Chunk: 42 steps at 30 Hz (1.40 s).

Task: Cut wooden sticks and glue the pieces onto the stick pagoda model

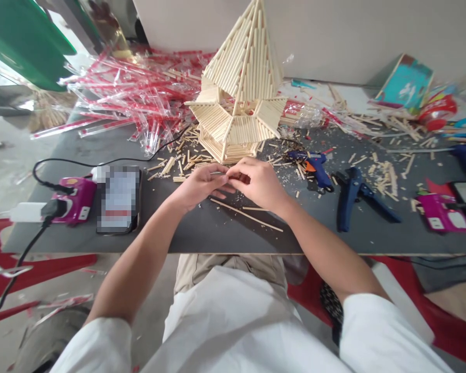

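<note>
My left hand (204, 184) and my right hand (258, 181) meet over the front middle of the table. Thumb and fingers of each are brought together, and their fingertips touch. Whatever they pinch is too small or hidden to make out. Just behind them stands a pagoda-like model (243, 129) built from pale wooden sticks, with a tall pointed roof and flared lower eaves. A long thin stick (248, 214) lies on the table below my hands.
On the left are a phone (118, 199), a magenta power adapter (74, 199) with cables, and a heap of red-and-clear wrappers (140, 93). To the right lie a blue glue gun (314, 167), a blue cutter (357, 197), stick scraps (386, 178) and another magenta adapter (442, 212).
</note>
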Available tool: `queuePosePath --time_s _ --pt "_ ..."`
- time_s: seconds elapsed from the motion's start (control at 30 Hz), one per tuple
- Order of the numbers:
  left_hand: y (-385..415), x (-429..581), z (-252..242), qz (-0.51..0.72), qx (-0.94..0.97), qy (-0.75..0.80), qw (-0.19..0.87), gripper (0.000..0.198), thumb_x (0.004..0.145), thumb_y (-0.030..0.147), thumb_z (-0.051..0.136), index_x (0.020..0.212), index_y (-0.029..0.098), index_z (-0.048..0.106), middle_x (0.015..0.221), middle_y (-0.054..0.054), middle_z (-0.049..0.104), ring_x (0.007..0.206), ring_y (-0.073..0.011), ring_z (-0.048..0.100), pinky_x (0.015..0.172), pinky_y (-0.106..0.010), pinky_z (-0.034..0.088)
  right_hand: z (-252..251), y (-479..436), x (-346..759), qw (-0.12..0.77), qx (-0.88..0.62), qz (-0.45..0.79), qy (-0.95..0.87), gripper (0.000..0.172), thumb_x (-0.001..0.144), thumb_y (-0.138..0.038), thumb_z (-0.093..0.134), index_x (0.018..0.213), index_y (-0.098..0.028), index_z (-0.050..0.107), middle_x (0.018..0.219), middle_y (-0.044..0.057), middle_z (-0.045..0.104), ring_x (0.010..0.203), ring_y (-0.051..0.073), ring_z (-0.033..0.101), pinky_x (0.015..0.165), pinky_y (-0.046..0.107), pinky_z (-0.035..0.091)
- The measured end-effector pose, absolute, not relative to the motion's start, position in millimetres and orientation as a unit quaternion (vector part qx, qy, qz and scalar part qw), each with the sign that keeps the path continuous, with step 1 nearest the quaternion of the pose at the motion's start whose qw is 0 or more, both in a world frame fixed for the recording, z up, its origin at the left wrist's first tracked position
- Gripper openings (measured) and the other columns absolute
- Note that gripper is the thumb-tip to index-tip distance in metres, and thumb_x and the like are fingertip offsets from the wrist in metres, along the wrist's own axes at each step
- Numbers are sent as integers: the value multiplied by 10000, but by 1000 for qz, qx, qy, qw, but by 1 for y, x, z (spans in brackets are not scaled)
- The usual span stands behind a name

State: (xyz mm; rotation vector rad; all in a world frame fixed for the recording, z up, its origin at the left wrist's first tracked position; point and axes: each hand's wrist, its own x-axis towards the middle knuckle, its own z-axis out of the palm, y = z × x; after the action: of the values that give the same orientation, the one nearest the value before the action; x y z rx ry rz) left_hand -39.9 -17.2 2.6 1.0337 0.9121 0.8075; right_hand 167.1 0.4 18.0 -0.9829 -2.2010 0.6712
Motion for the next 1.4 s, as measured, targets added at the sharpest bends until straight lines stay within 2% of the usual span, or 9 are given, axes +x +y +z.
queuePosePath --time_s 0.27,0.43,0.67,0.87,0.97,1.07,1.13,1.27,1.4 --pt "-18 -40 6 345 445 403 721 481 826 481 894 1083 137 679 947 -104 815 835 -199 818 679 -225 651 12 -2 165 326 -387 261 -822 82 903 -219 811 982 -204 795 913 19 688 691 127 590 698 301 502" --pt "-19 -41 5 337 457 417 710 481 847 492 872 1096 123 691 996 -111 816 762 -153 789 637 -210 648 3 -9 164 335 -376 251 -827 140 890 -172 783 1030 -180 777 963 36 675 701 122 584 689 285 504" --pt "-19 -42 7 309 488 429 695 459 904 404 818 1230 124 656 881 -95 815 769 -200 816 569 -194 612 -6 -18 163 382 -398 305 -776 130 932 -258 752 1036 -184 780 980 38 697 613 90 591 629 269 513" --pt "-19 -39 9 323 487 438 683 453 885 426 820 1179 126 652 821 -89 793 744 -214 807 574 -227 613 -6 -11 166 394 -398 329 -760 112 908 -283 778 989 -206 783 918 16 705 617 99 590 648 288 522" --pt "-18 -36 5 374 507 488 605 342 950 391 718 1182 155 630 840 -62 781 693 -190 783 584 -259 615 -2 4 167 408 -402 305 -761 124 898 -273 780 1001 -206 790 910 17 714 612 99 578 647 293 521" --pt "-17 -35 1 413 579 565 418 274 1008 356 609 1231 196 616 851 -27 784 628 -144 740 622 -256 589 4 19 166 409 -415 279 -763 169 882 -243 784 1043 -194 800 979 48 738 639 108 588 649 294 532" --pt "-17 -34 1 403 622 583 332 298 1027 345 569 1294 216 606 823 -5 783 608 -134 724 670 -263 577 6 27 163 398 -430 274 -763 183 878 -227 779 1055 -188 802 1028 70 754 690 126 623 653 291 543" --pt "-18 -33 0 371 651 588 304 363 1032 315 550 1378 213 589 796 6 788 611 -153 726 745 -296 573 2 34 156 393 -459 276 -747 176 886 -238 773 1051 -186 808 1029 78 773 787 162 680 720 303 576" --pt "-17 -32 -3 360 666 601 257 365 1029 292 550 1373 190 621 757 2 790 705 -179 752 823 -311 564 -4 37 153 396 -471 296 -731 186 890 -254 787 1060 -186 819 937 58 778 772 169 693 786 334 591"
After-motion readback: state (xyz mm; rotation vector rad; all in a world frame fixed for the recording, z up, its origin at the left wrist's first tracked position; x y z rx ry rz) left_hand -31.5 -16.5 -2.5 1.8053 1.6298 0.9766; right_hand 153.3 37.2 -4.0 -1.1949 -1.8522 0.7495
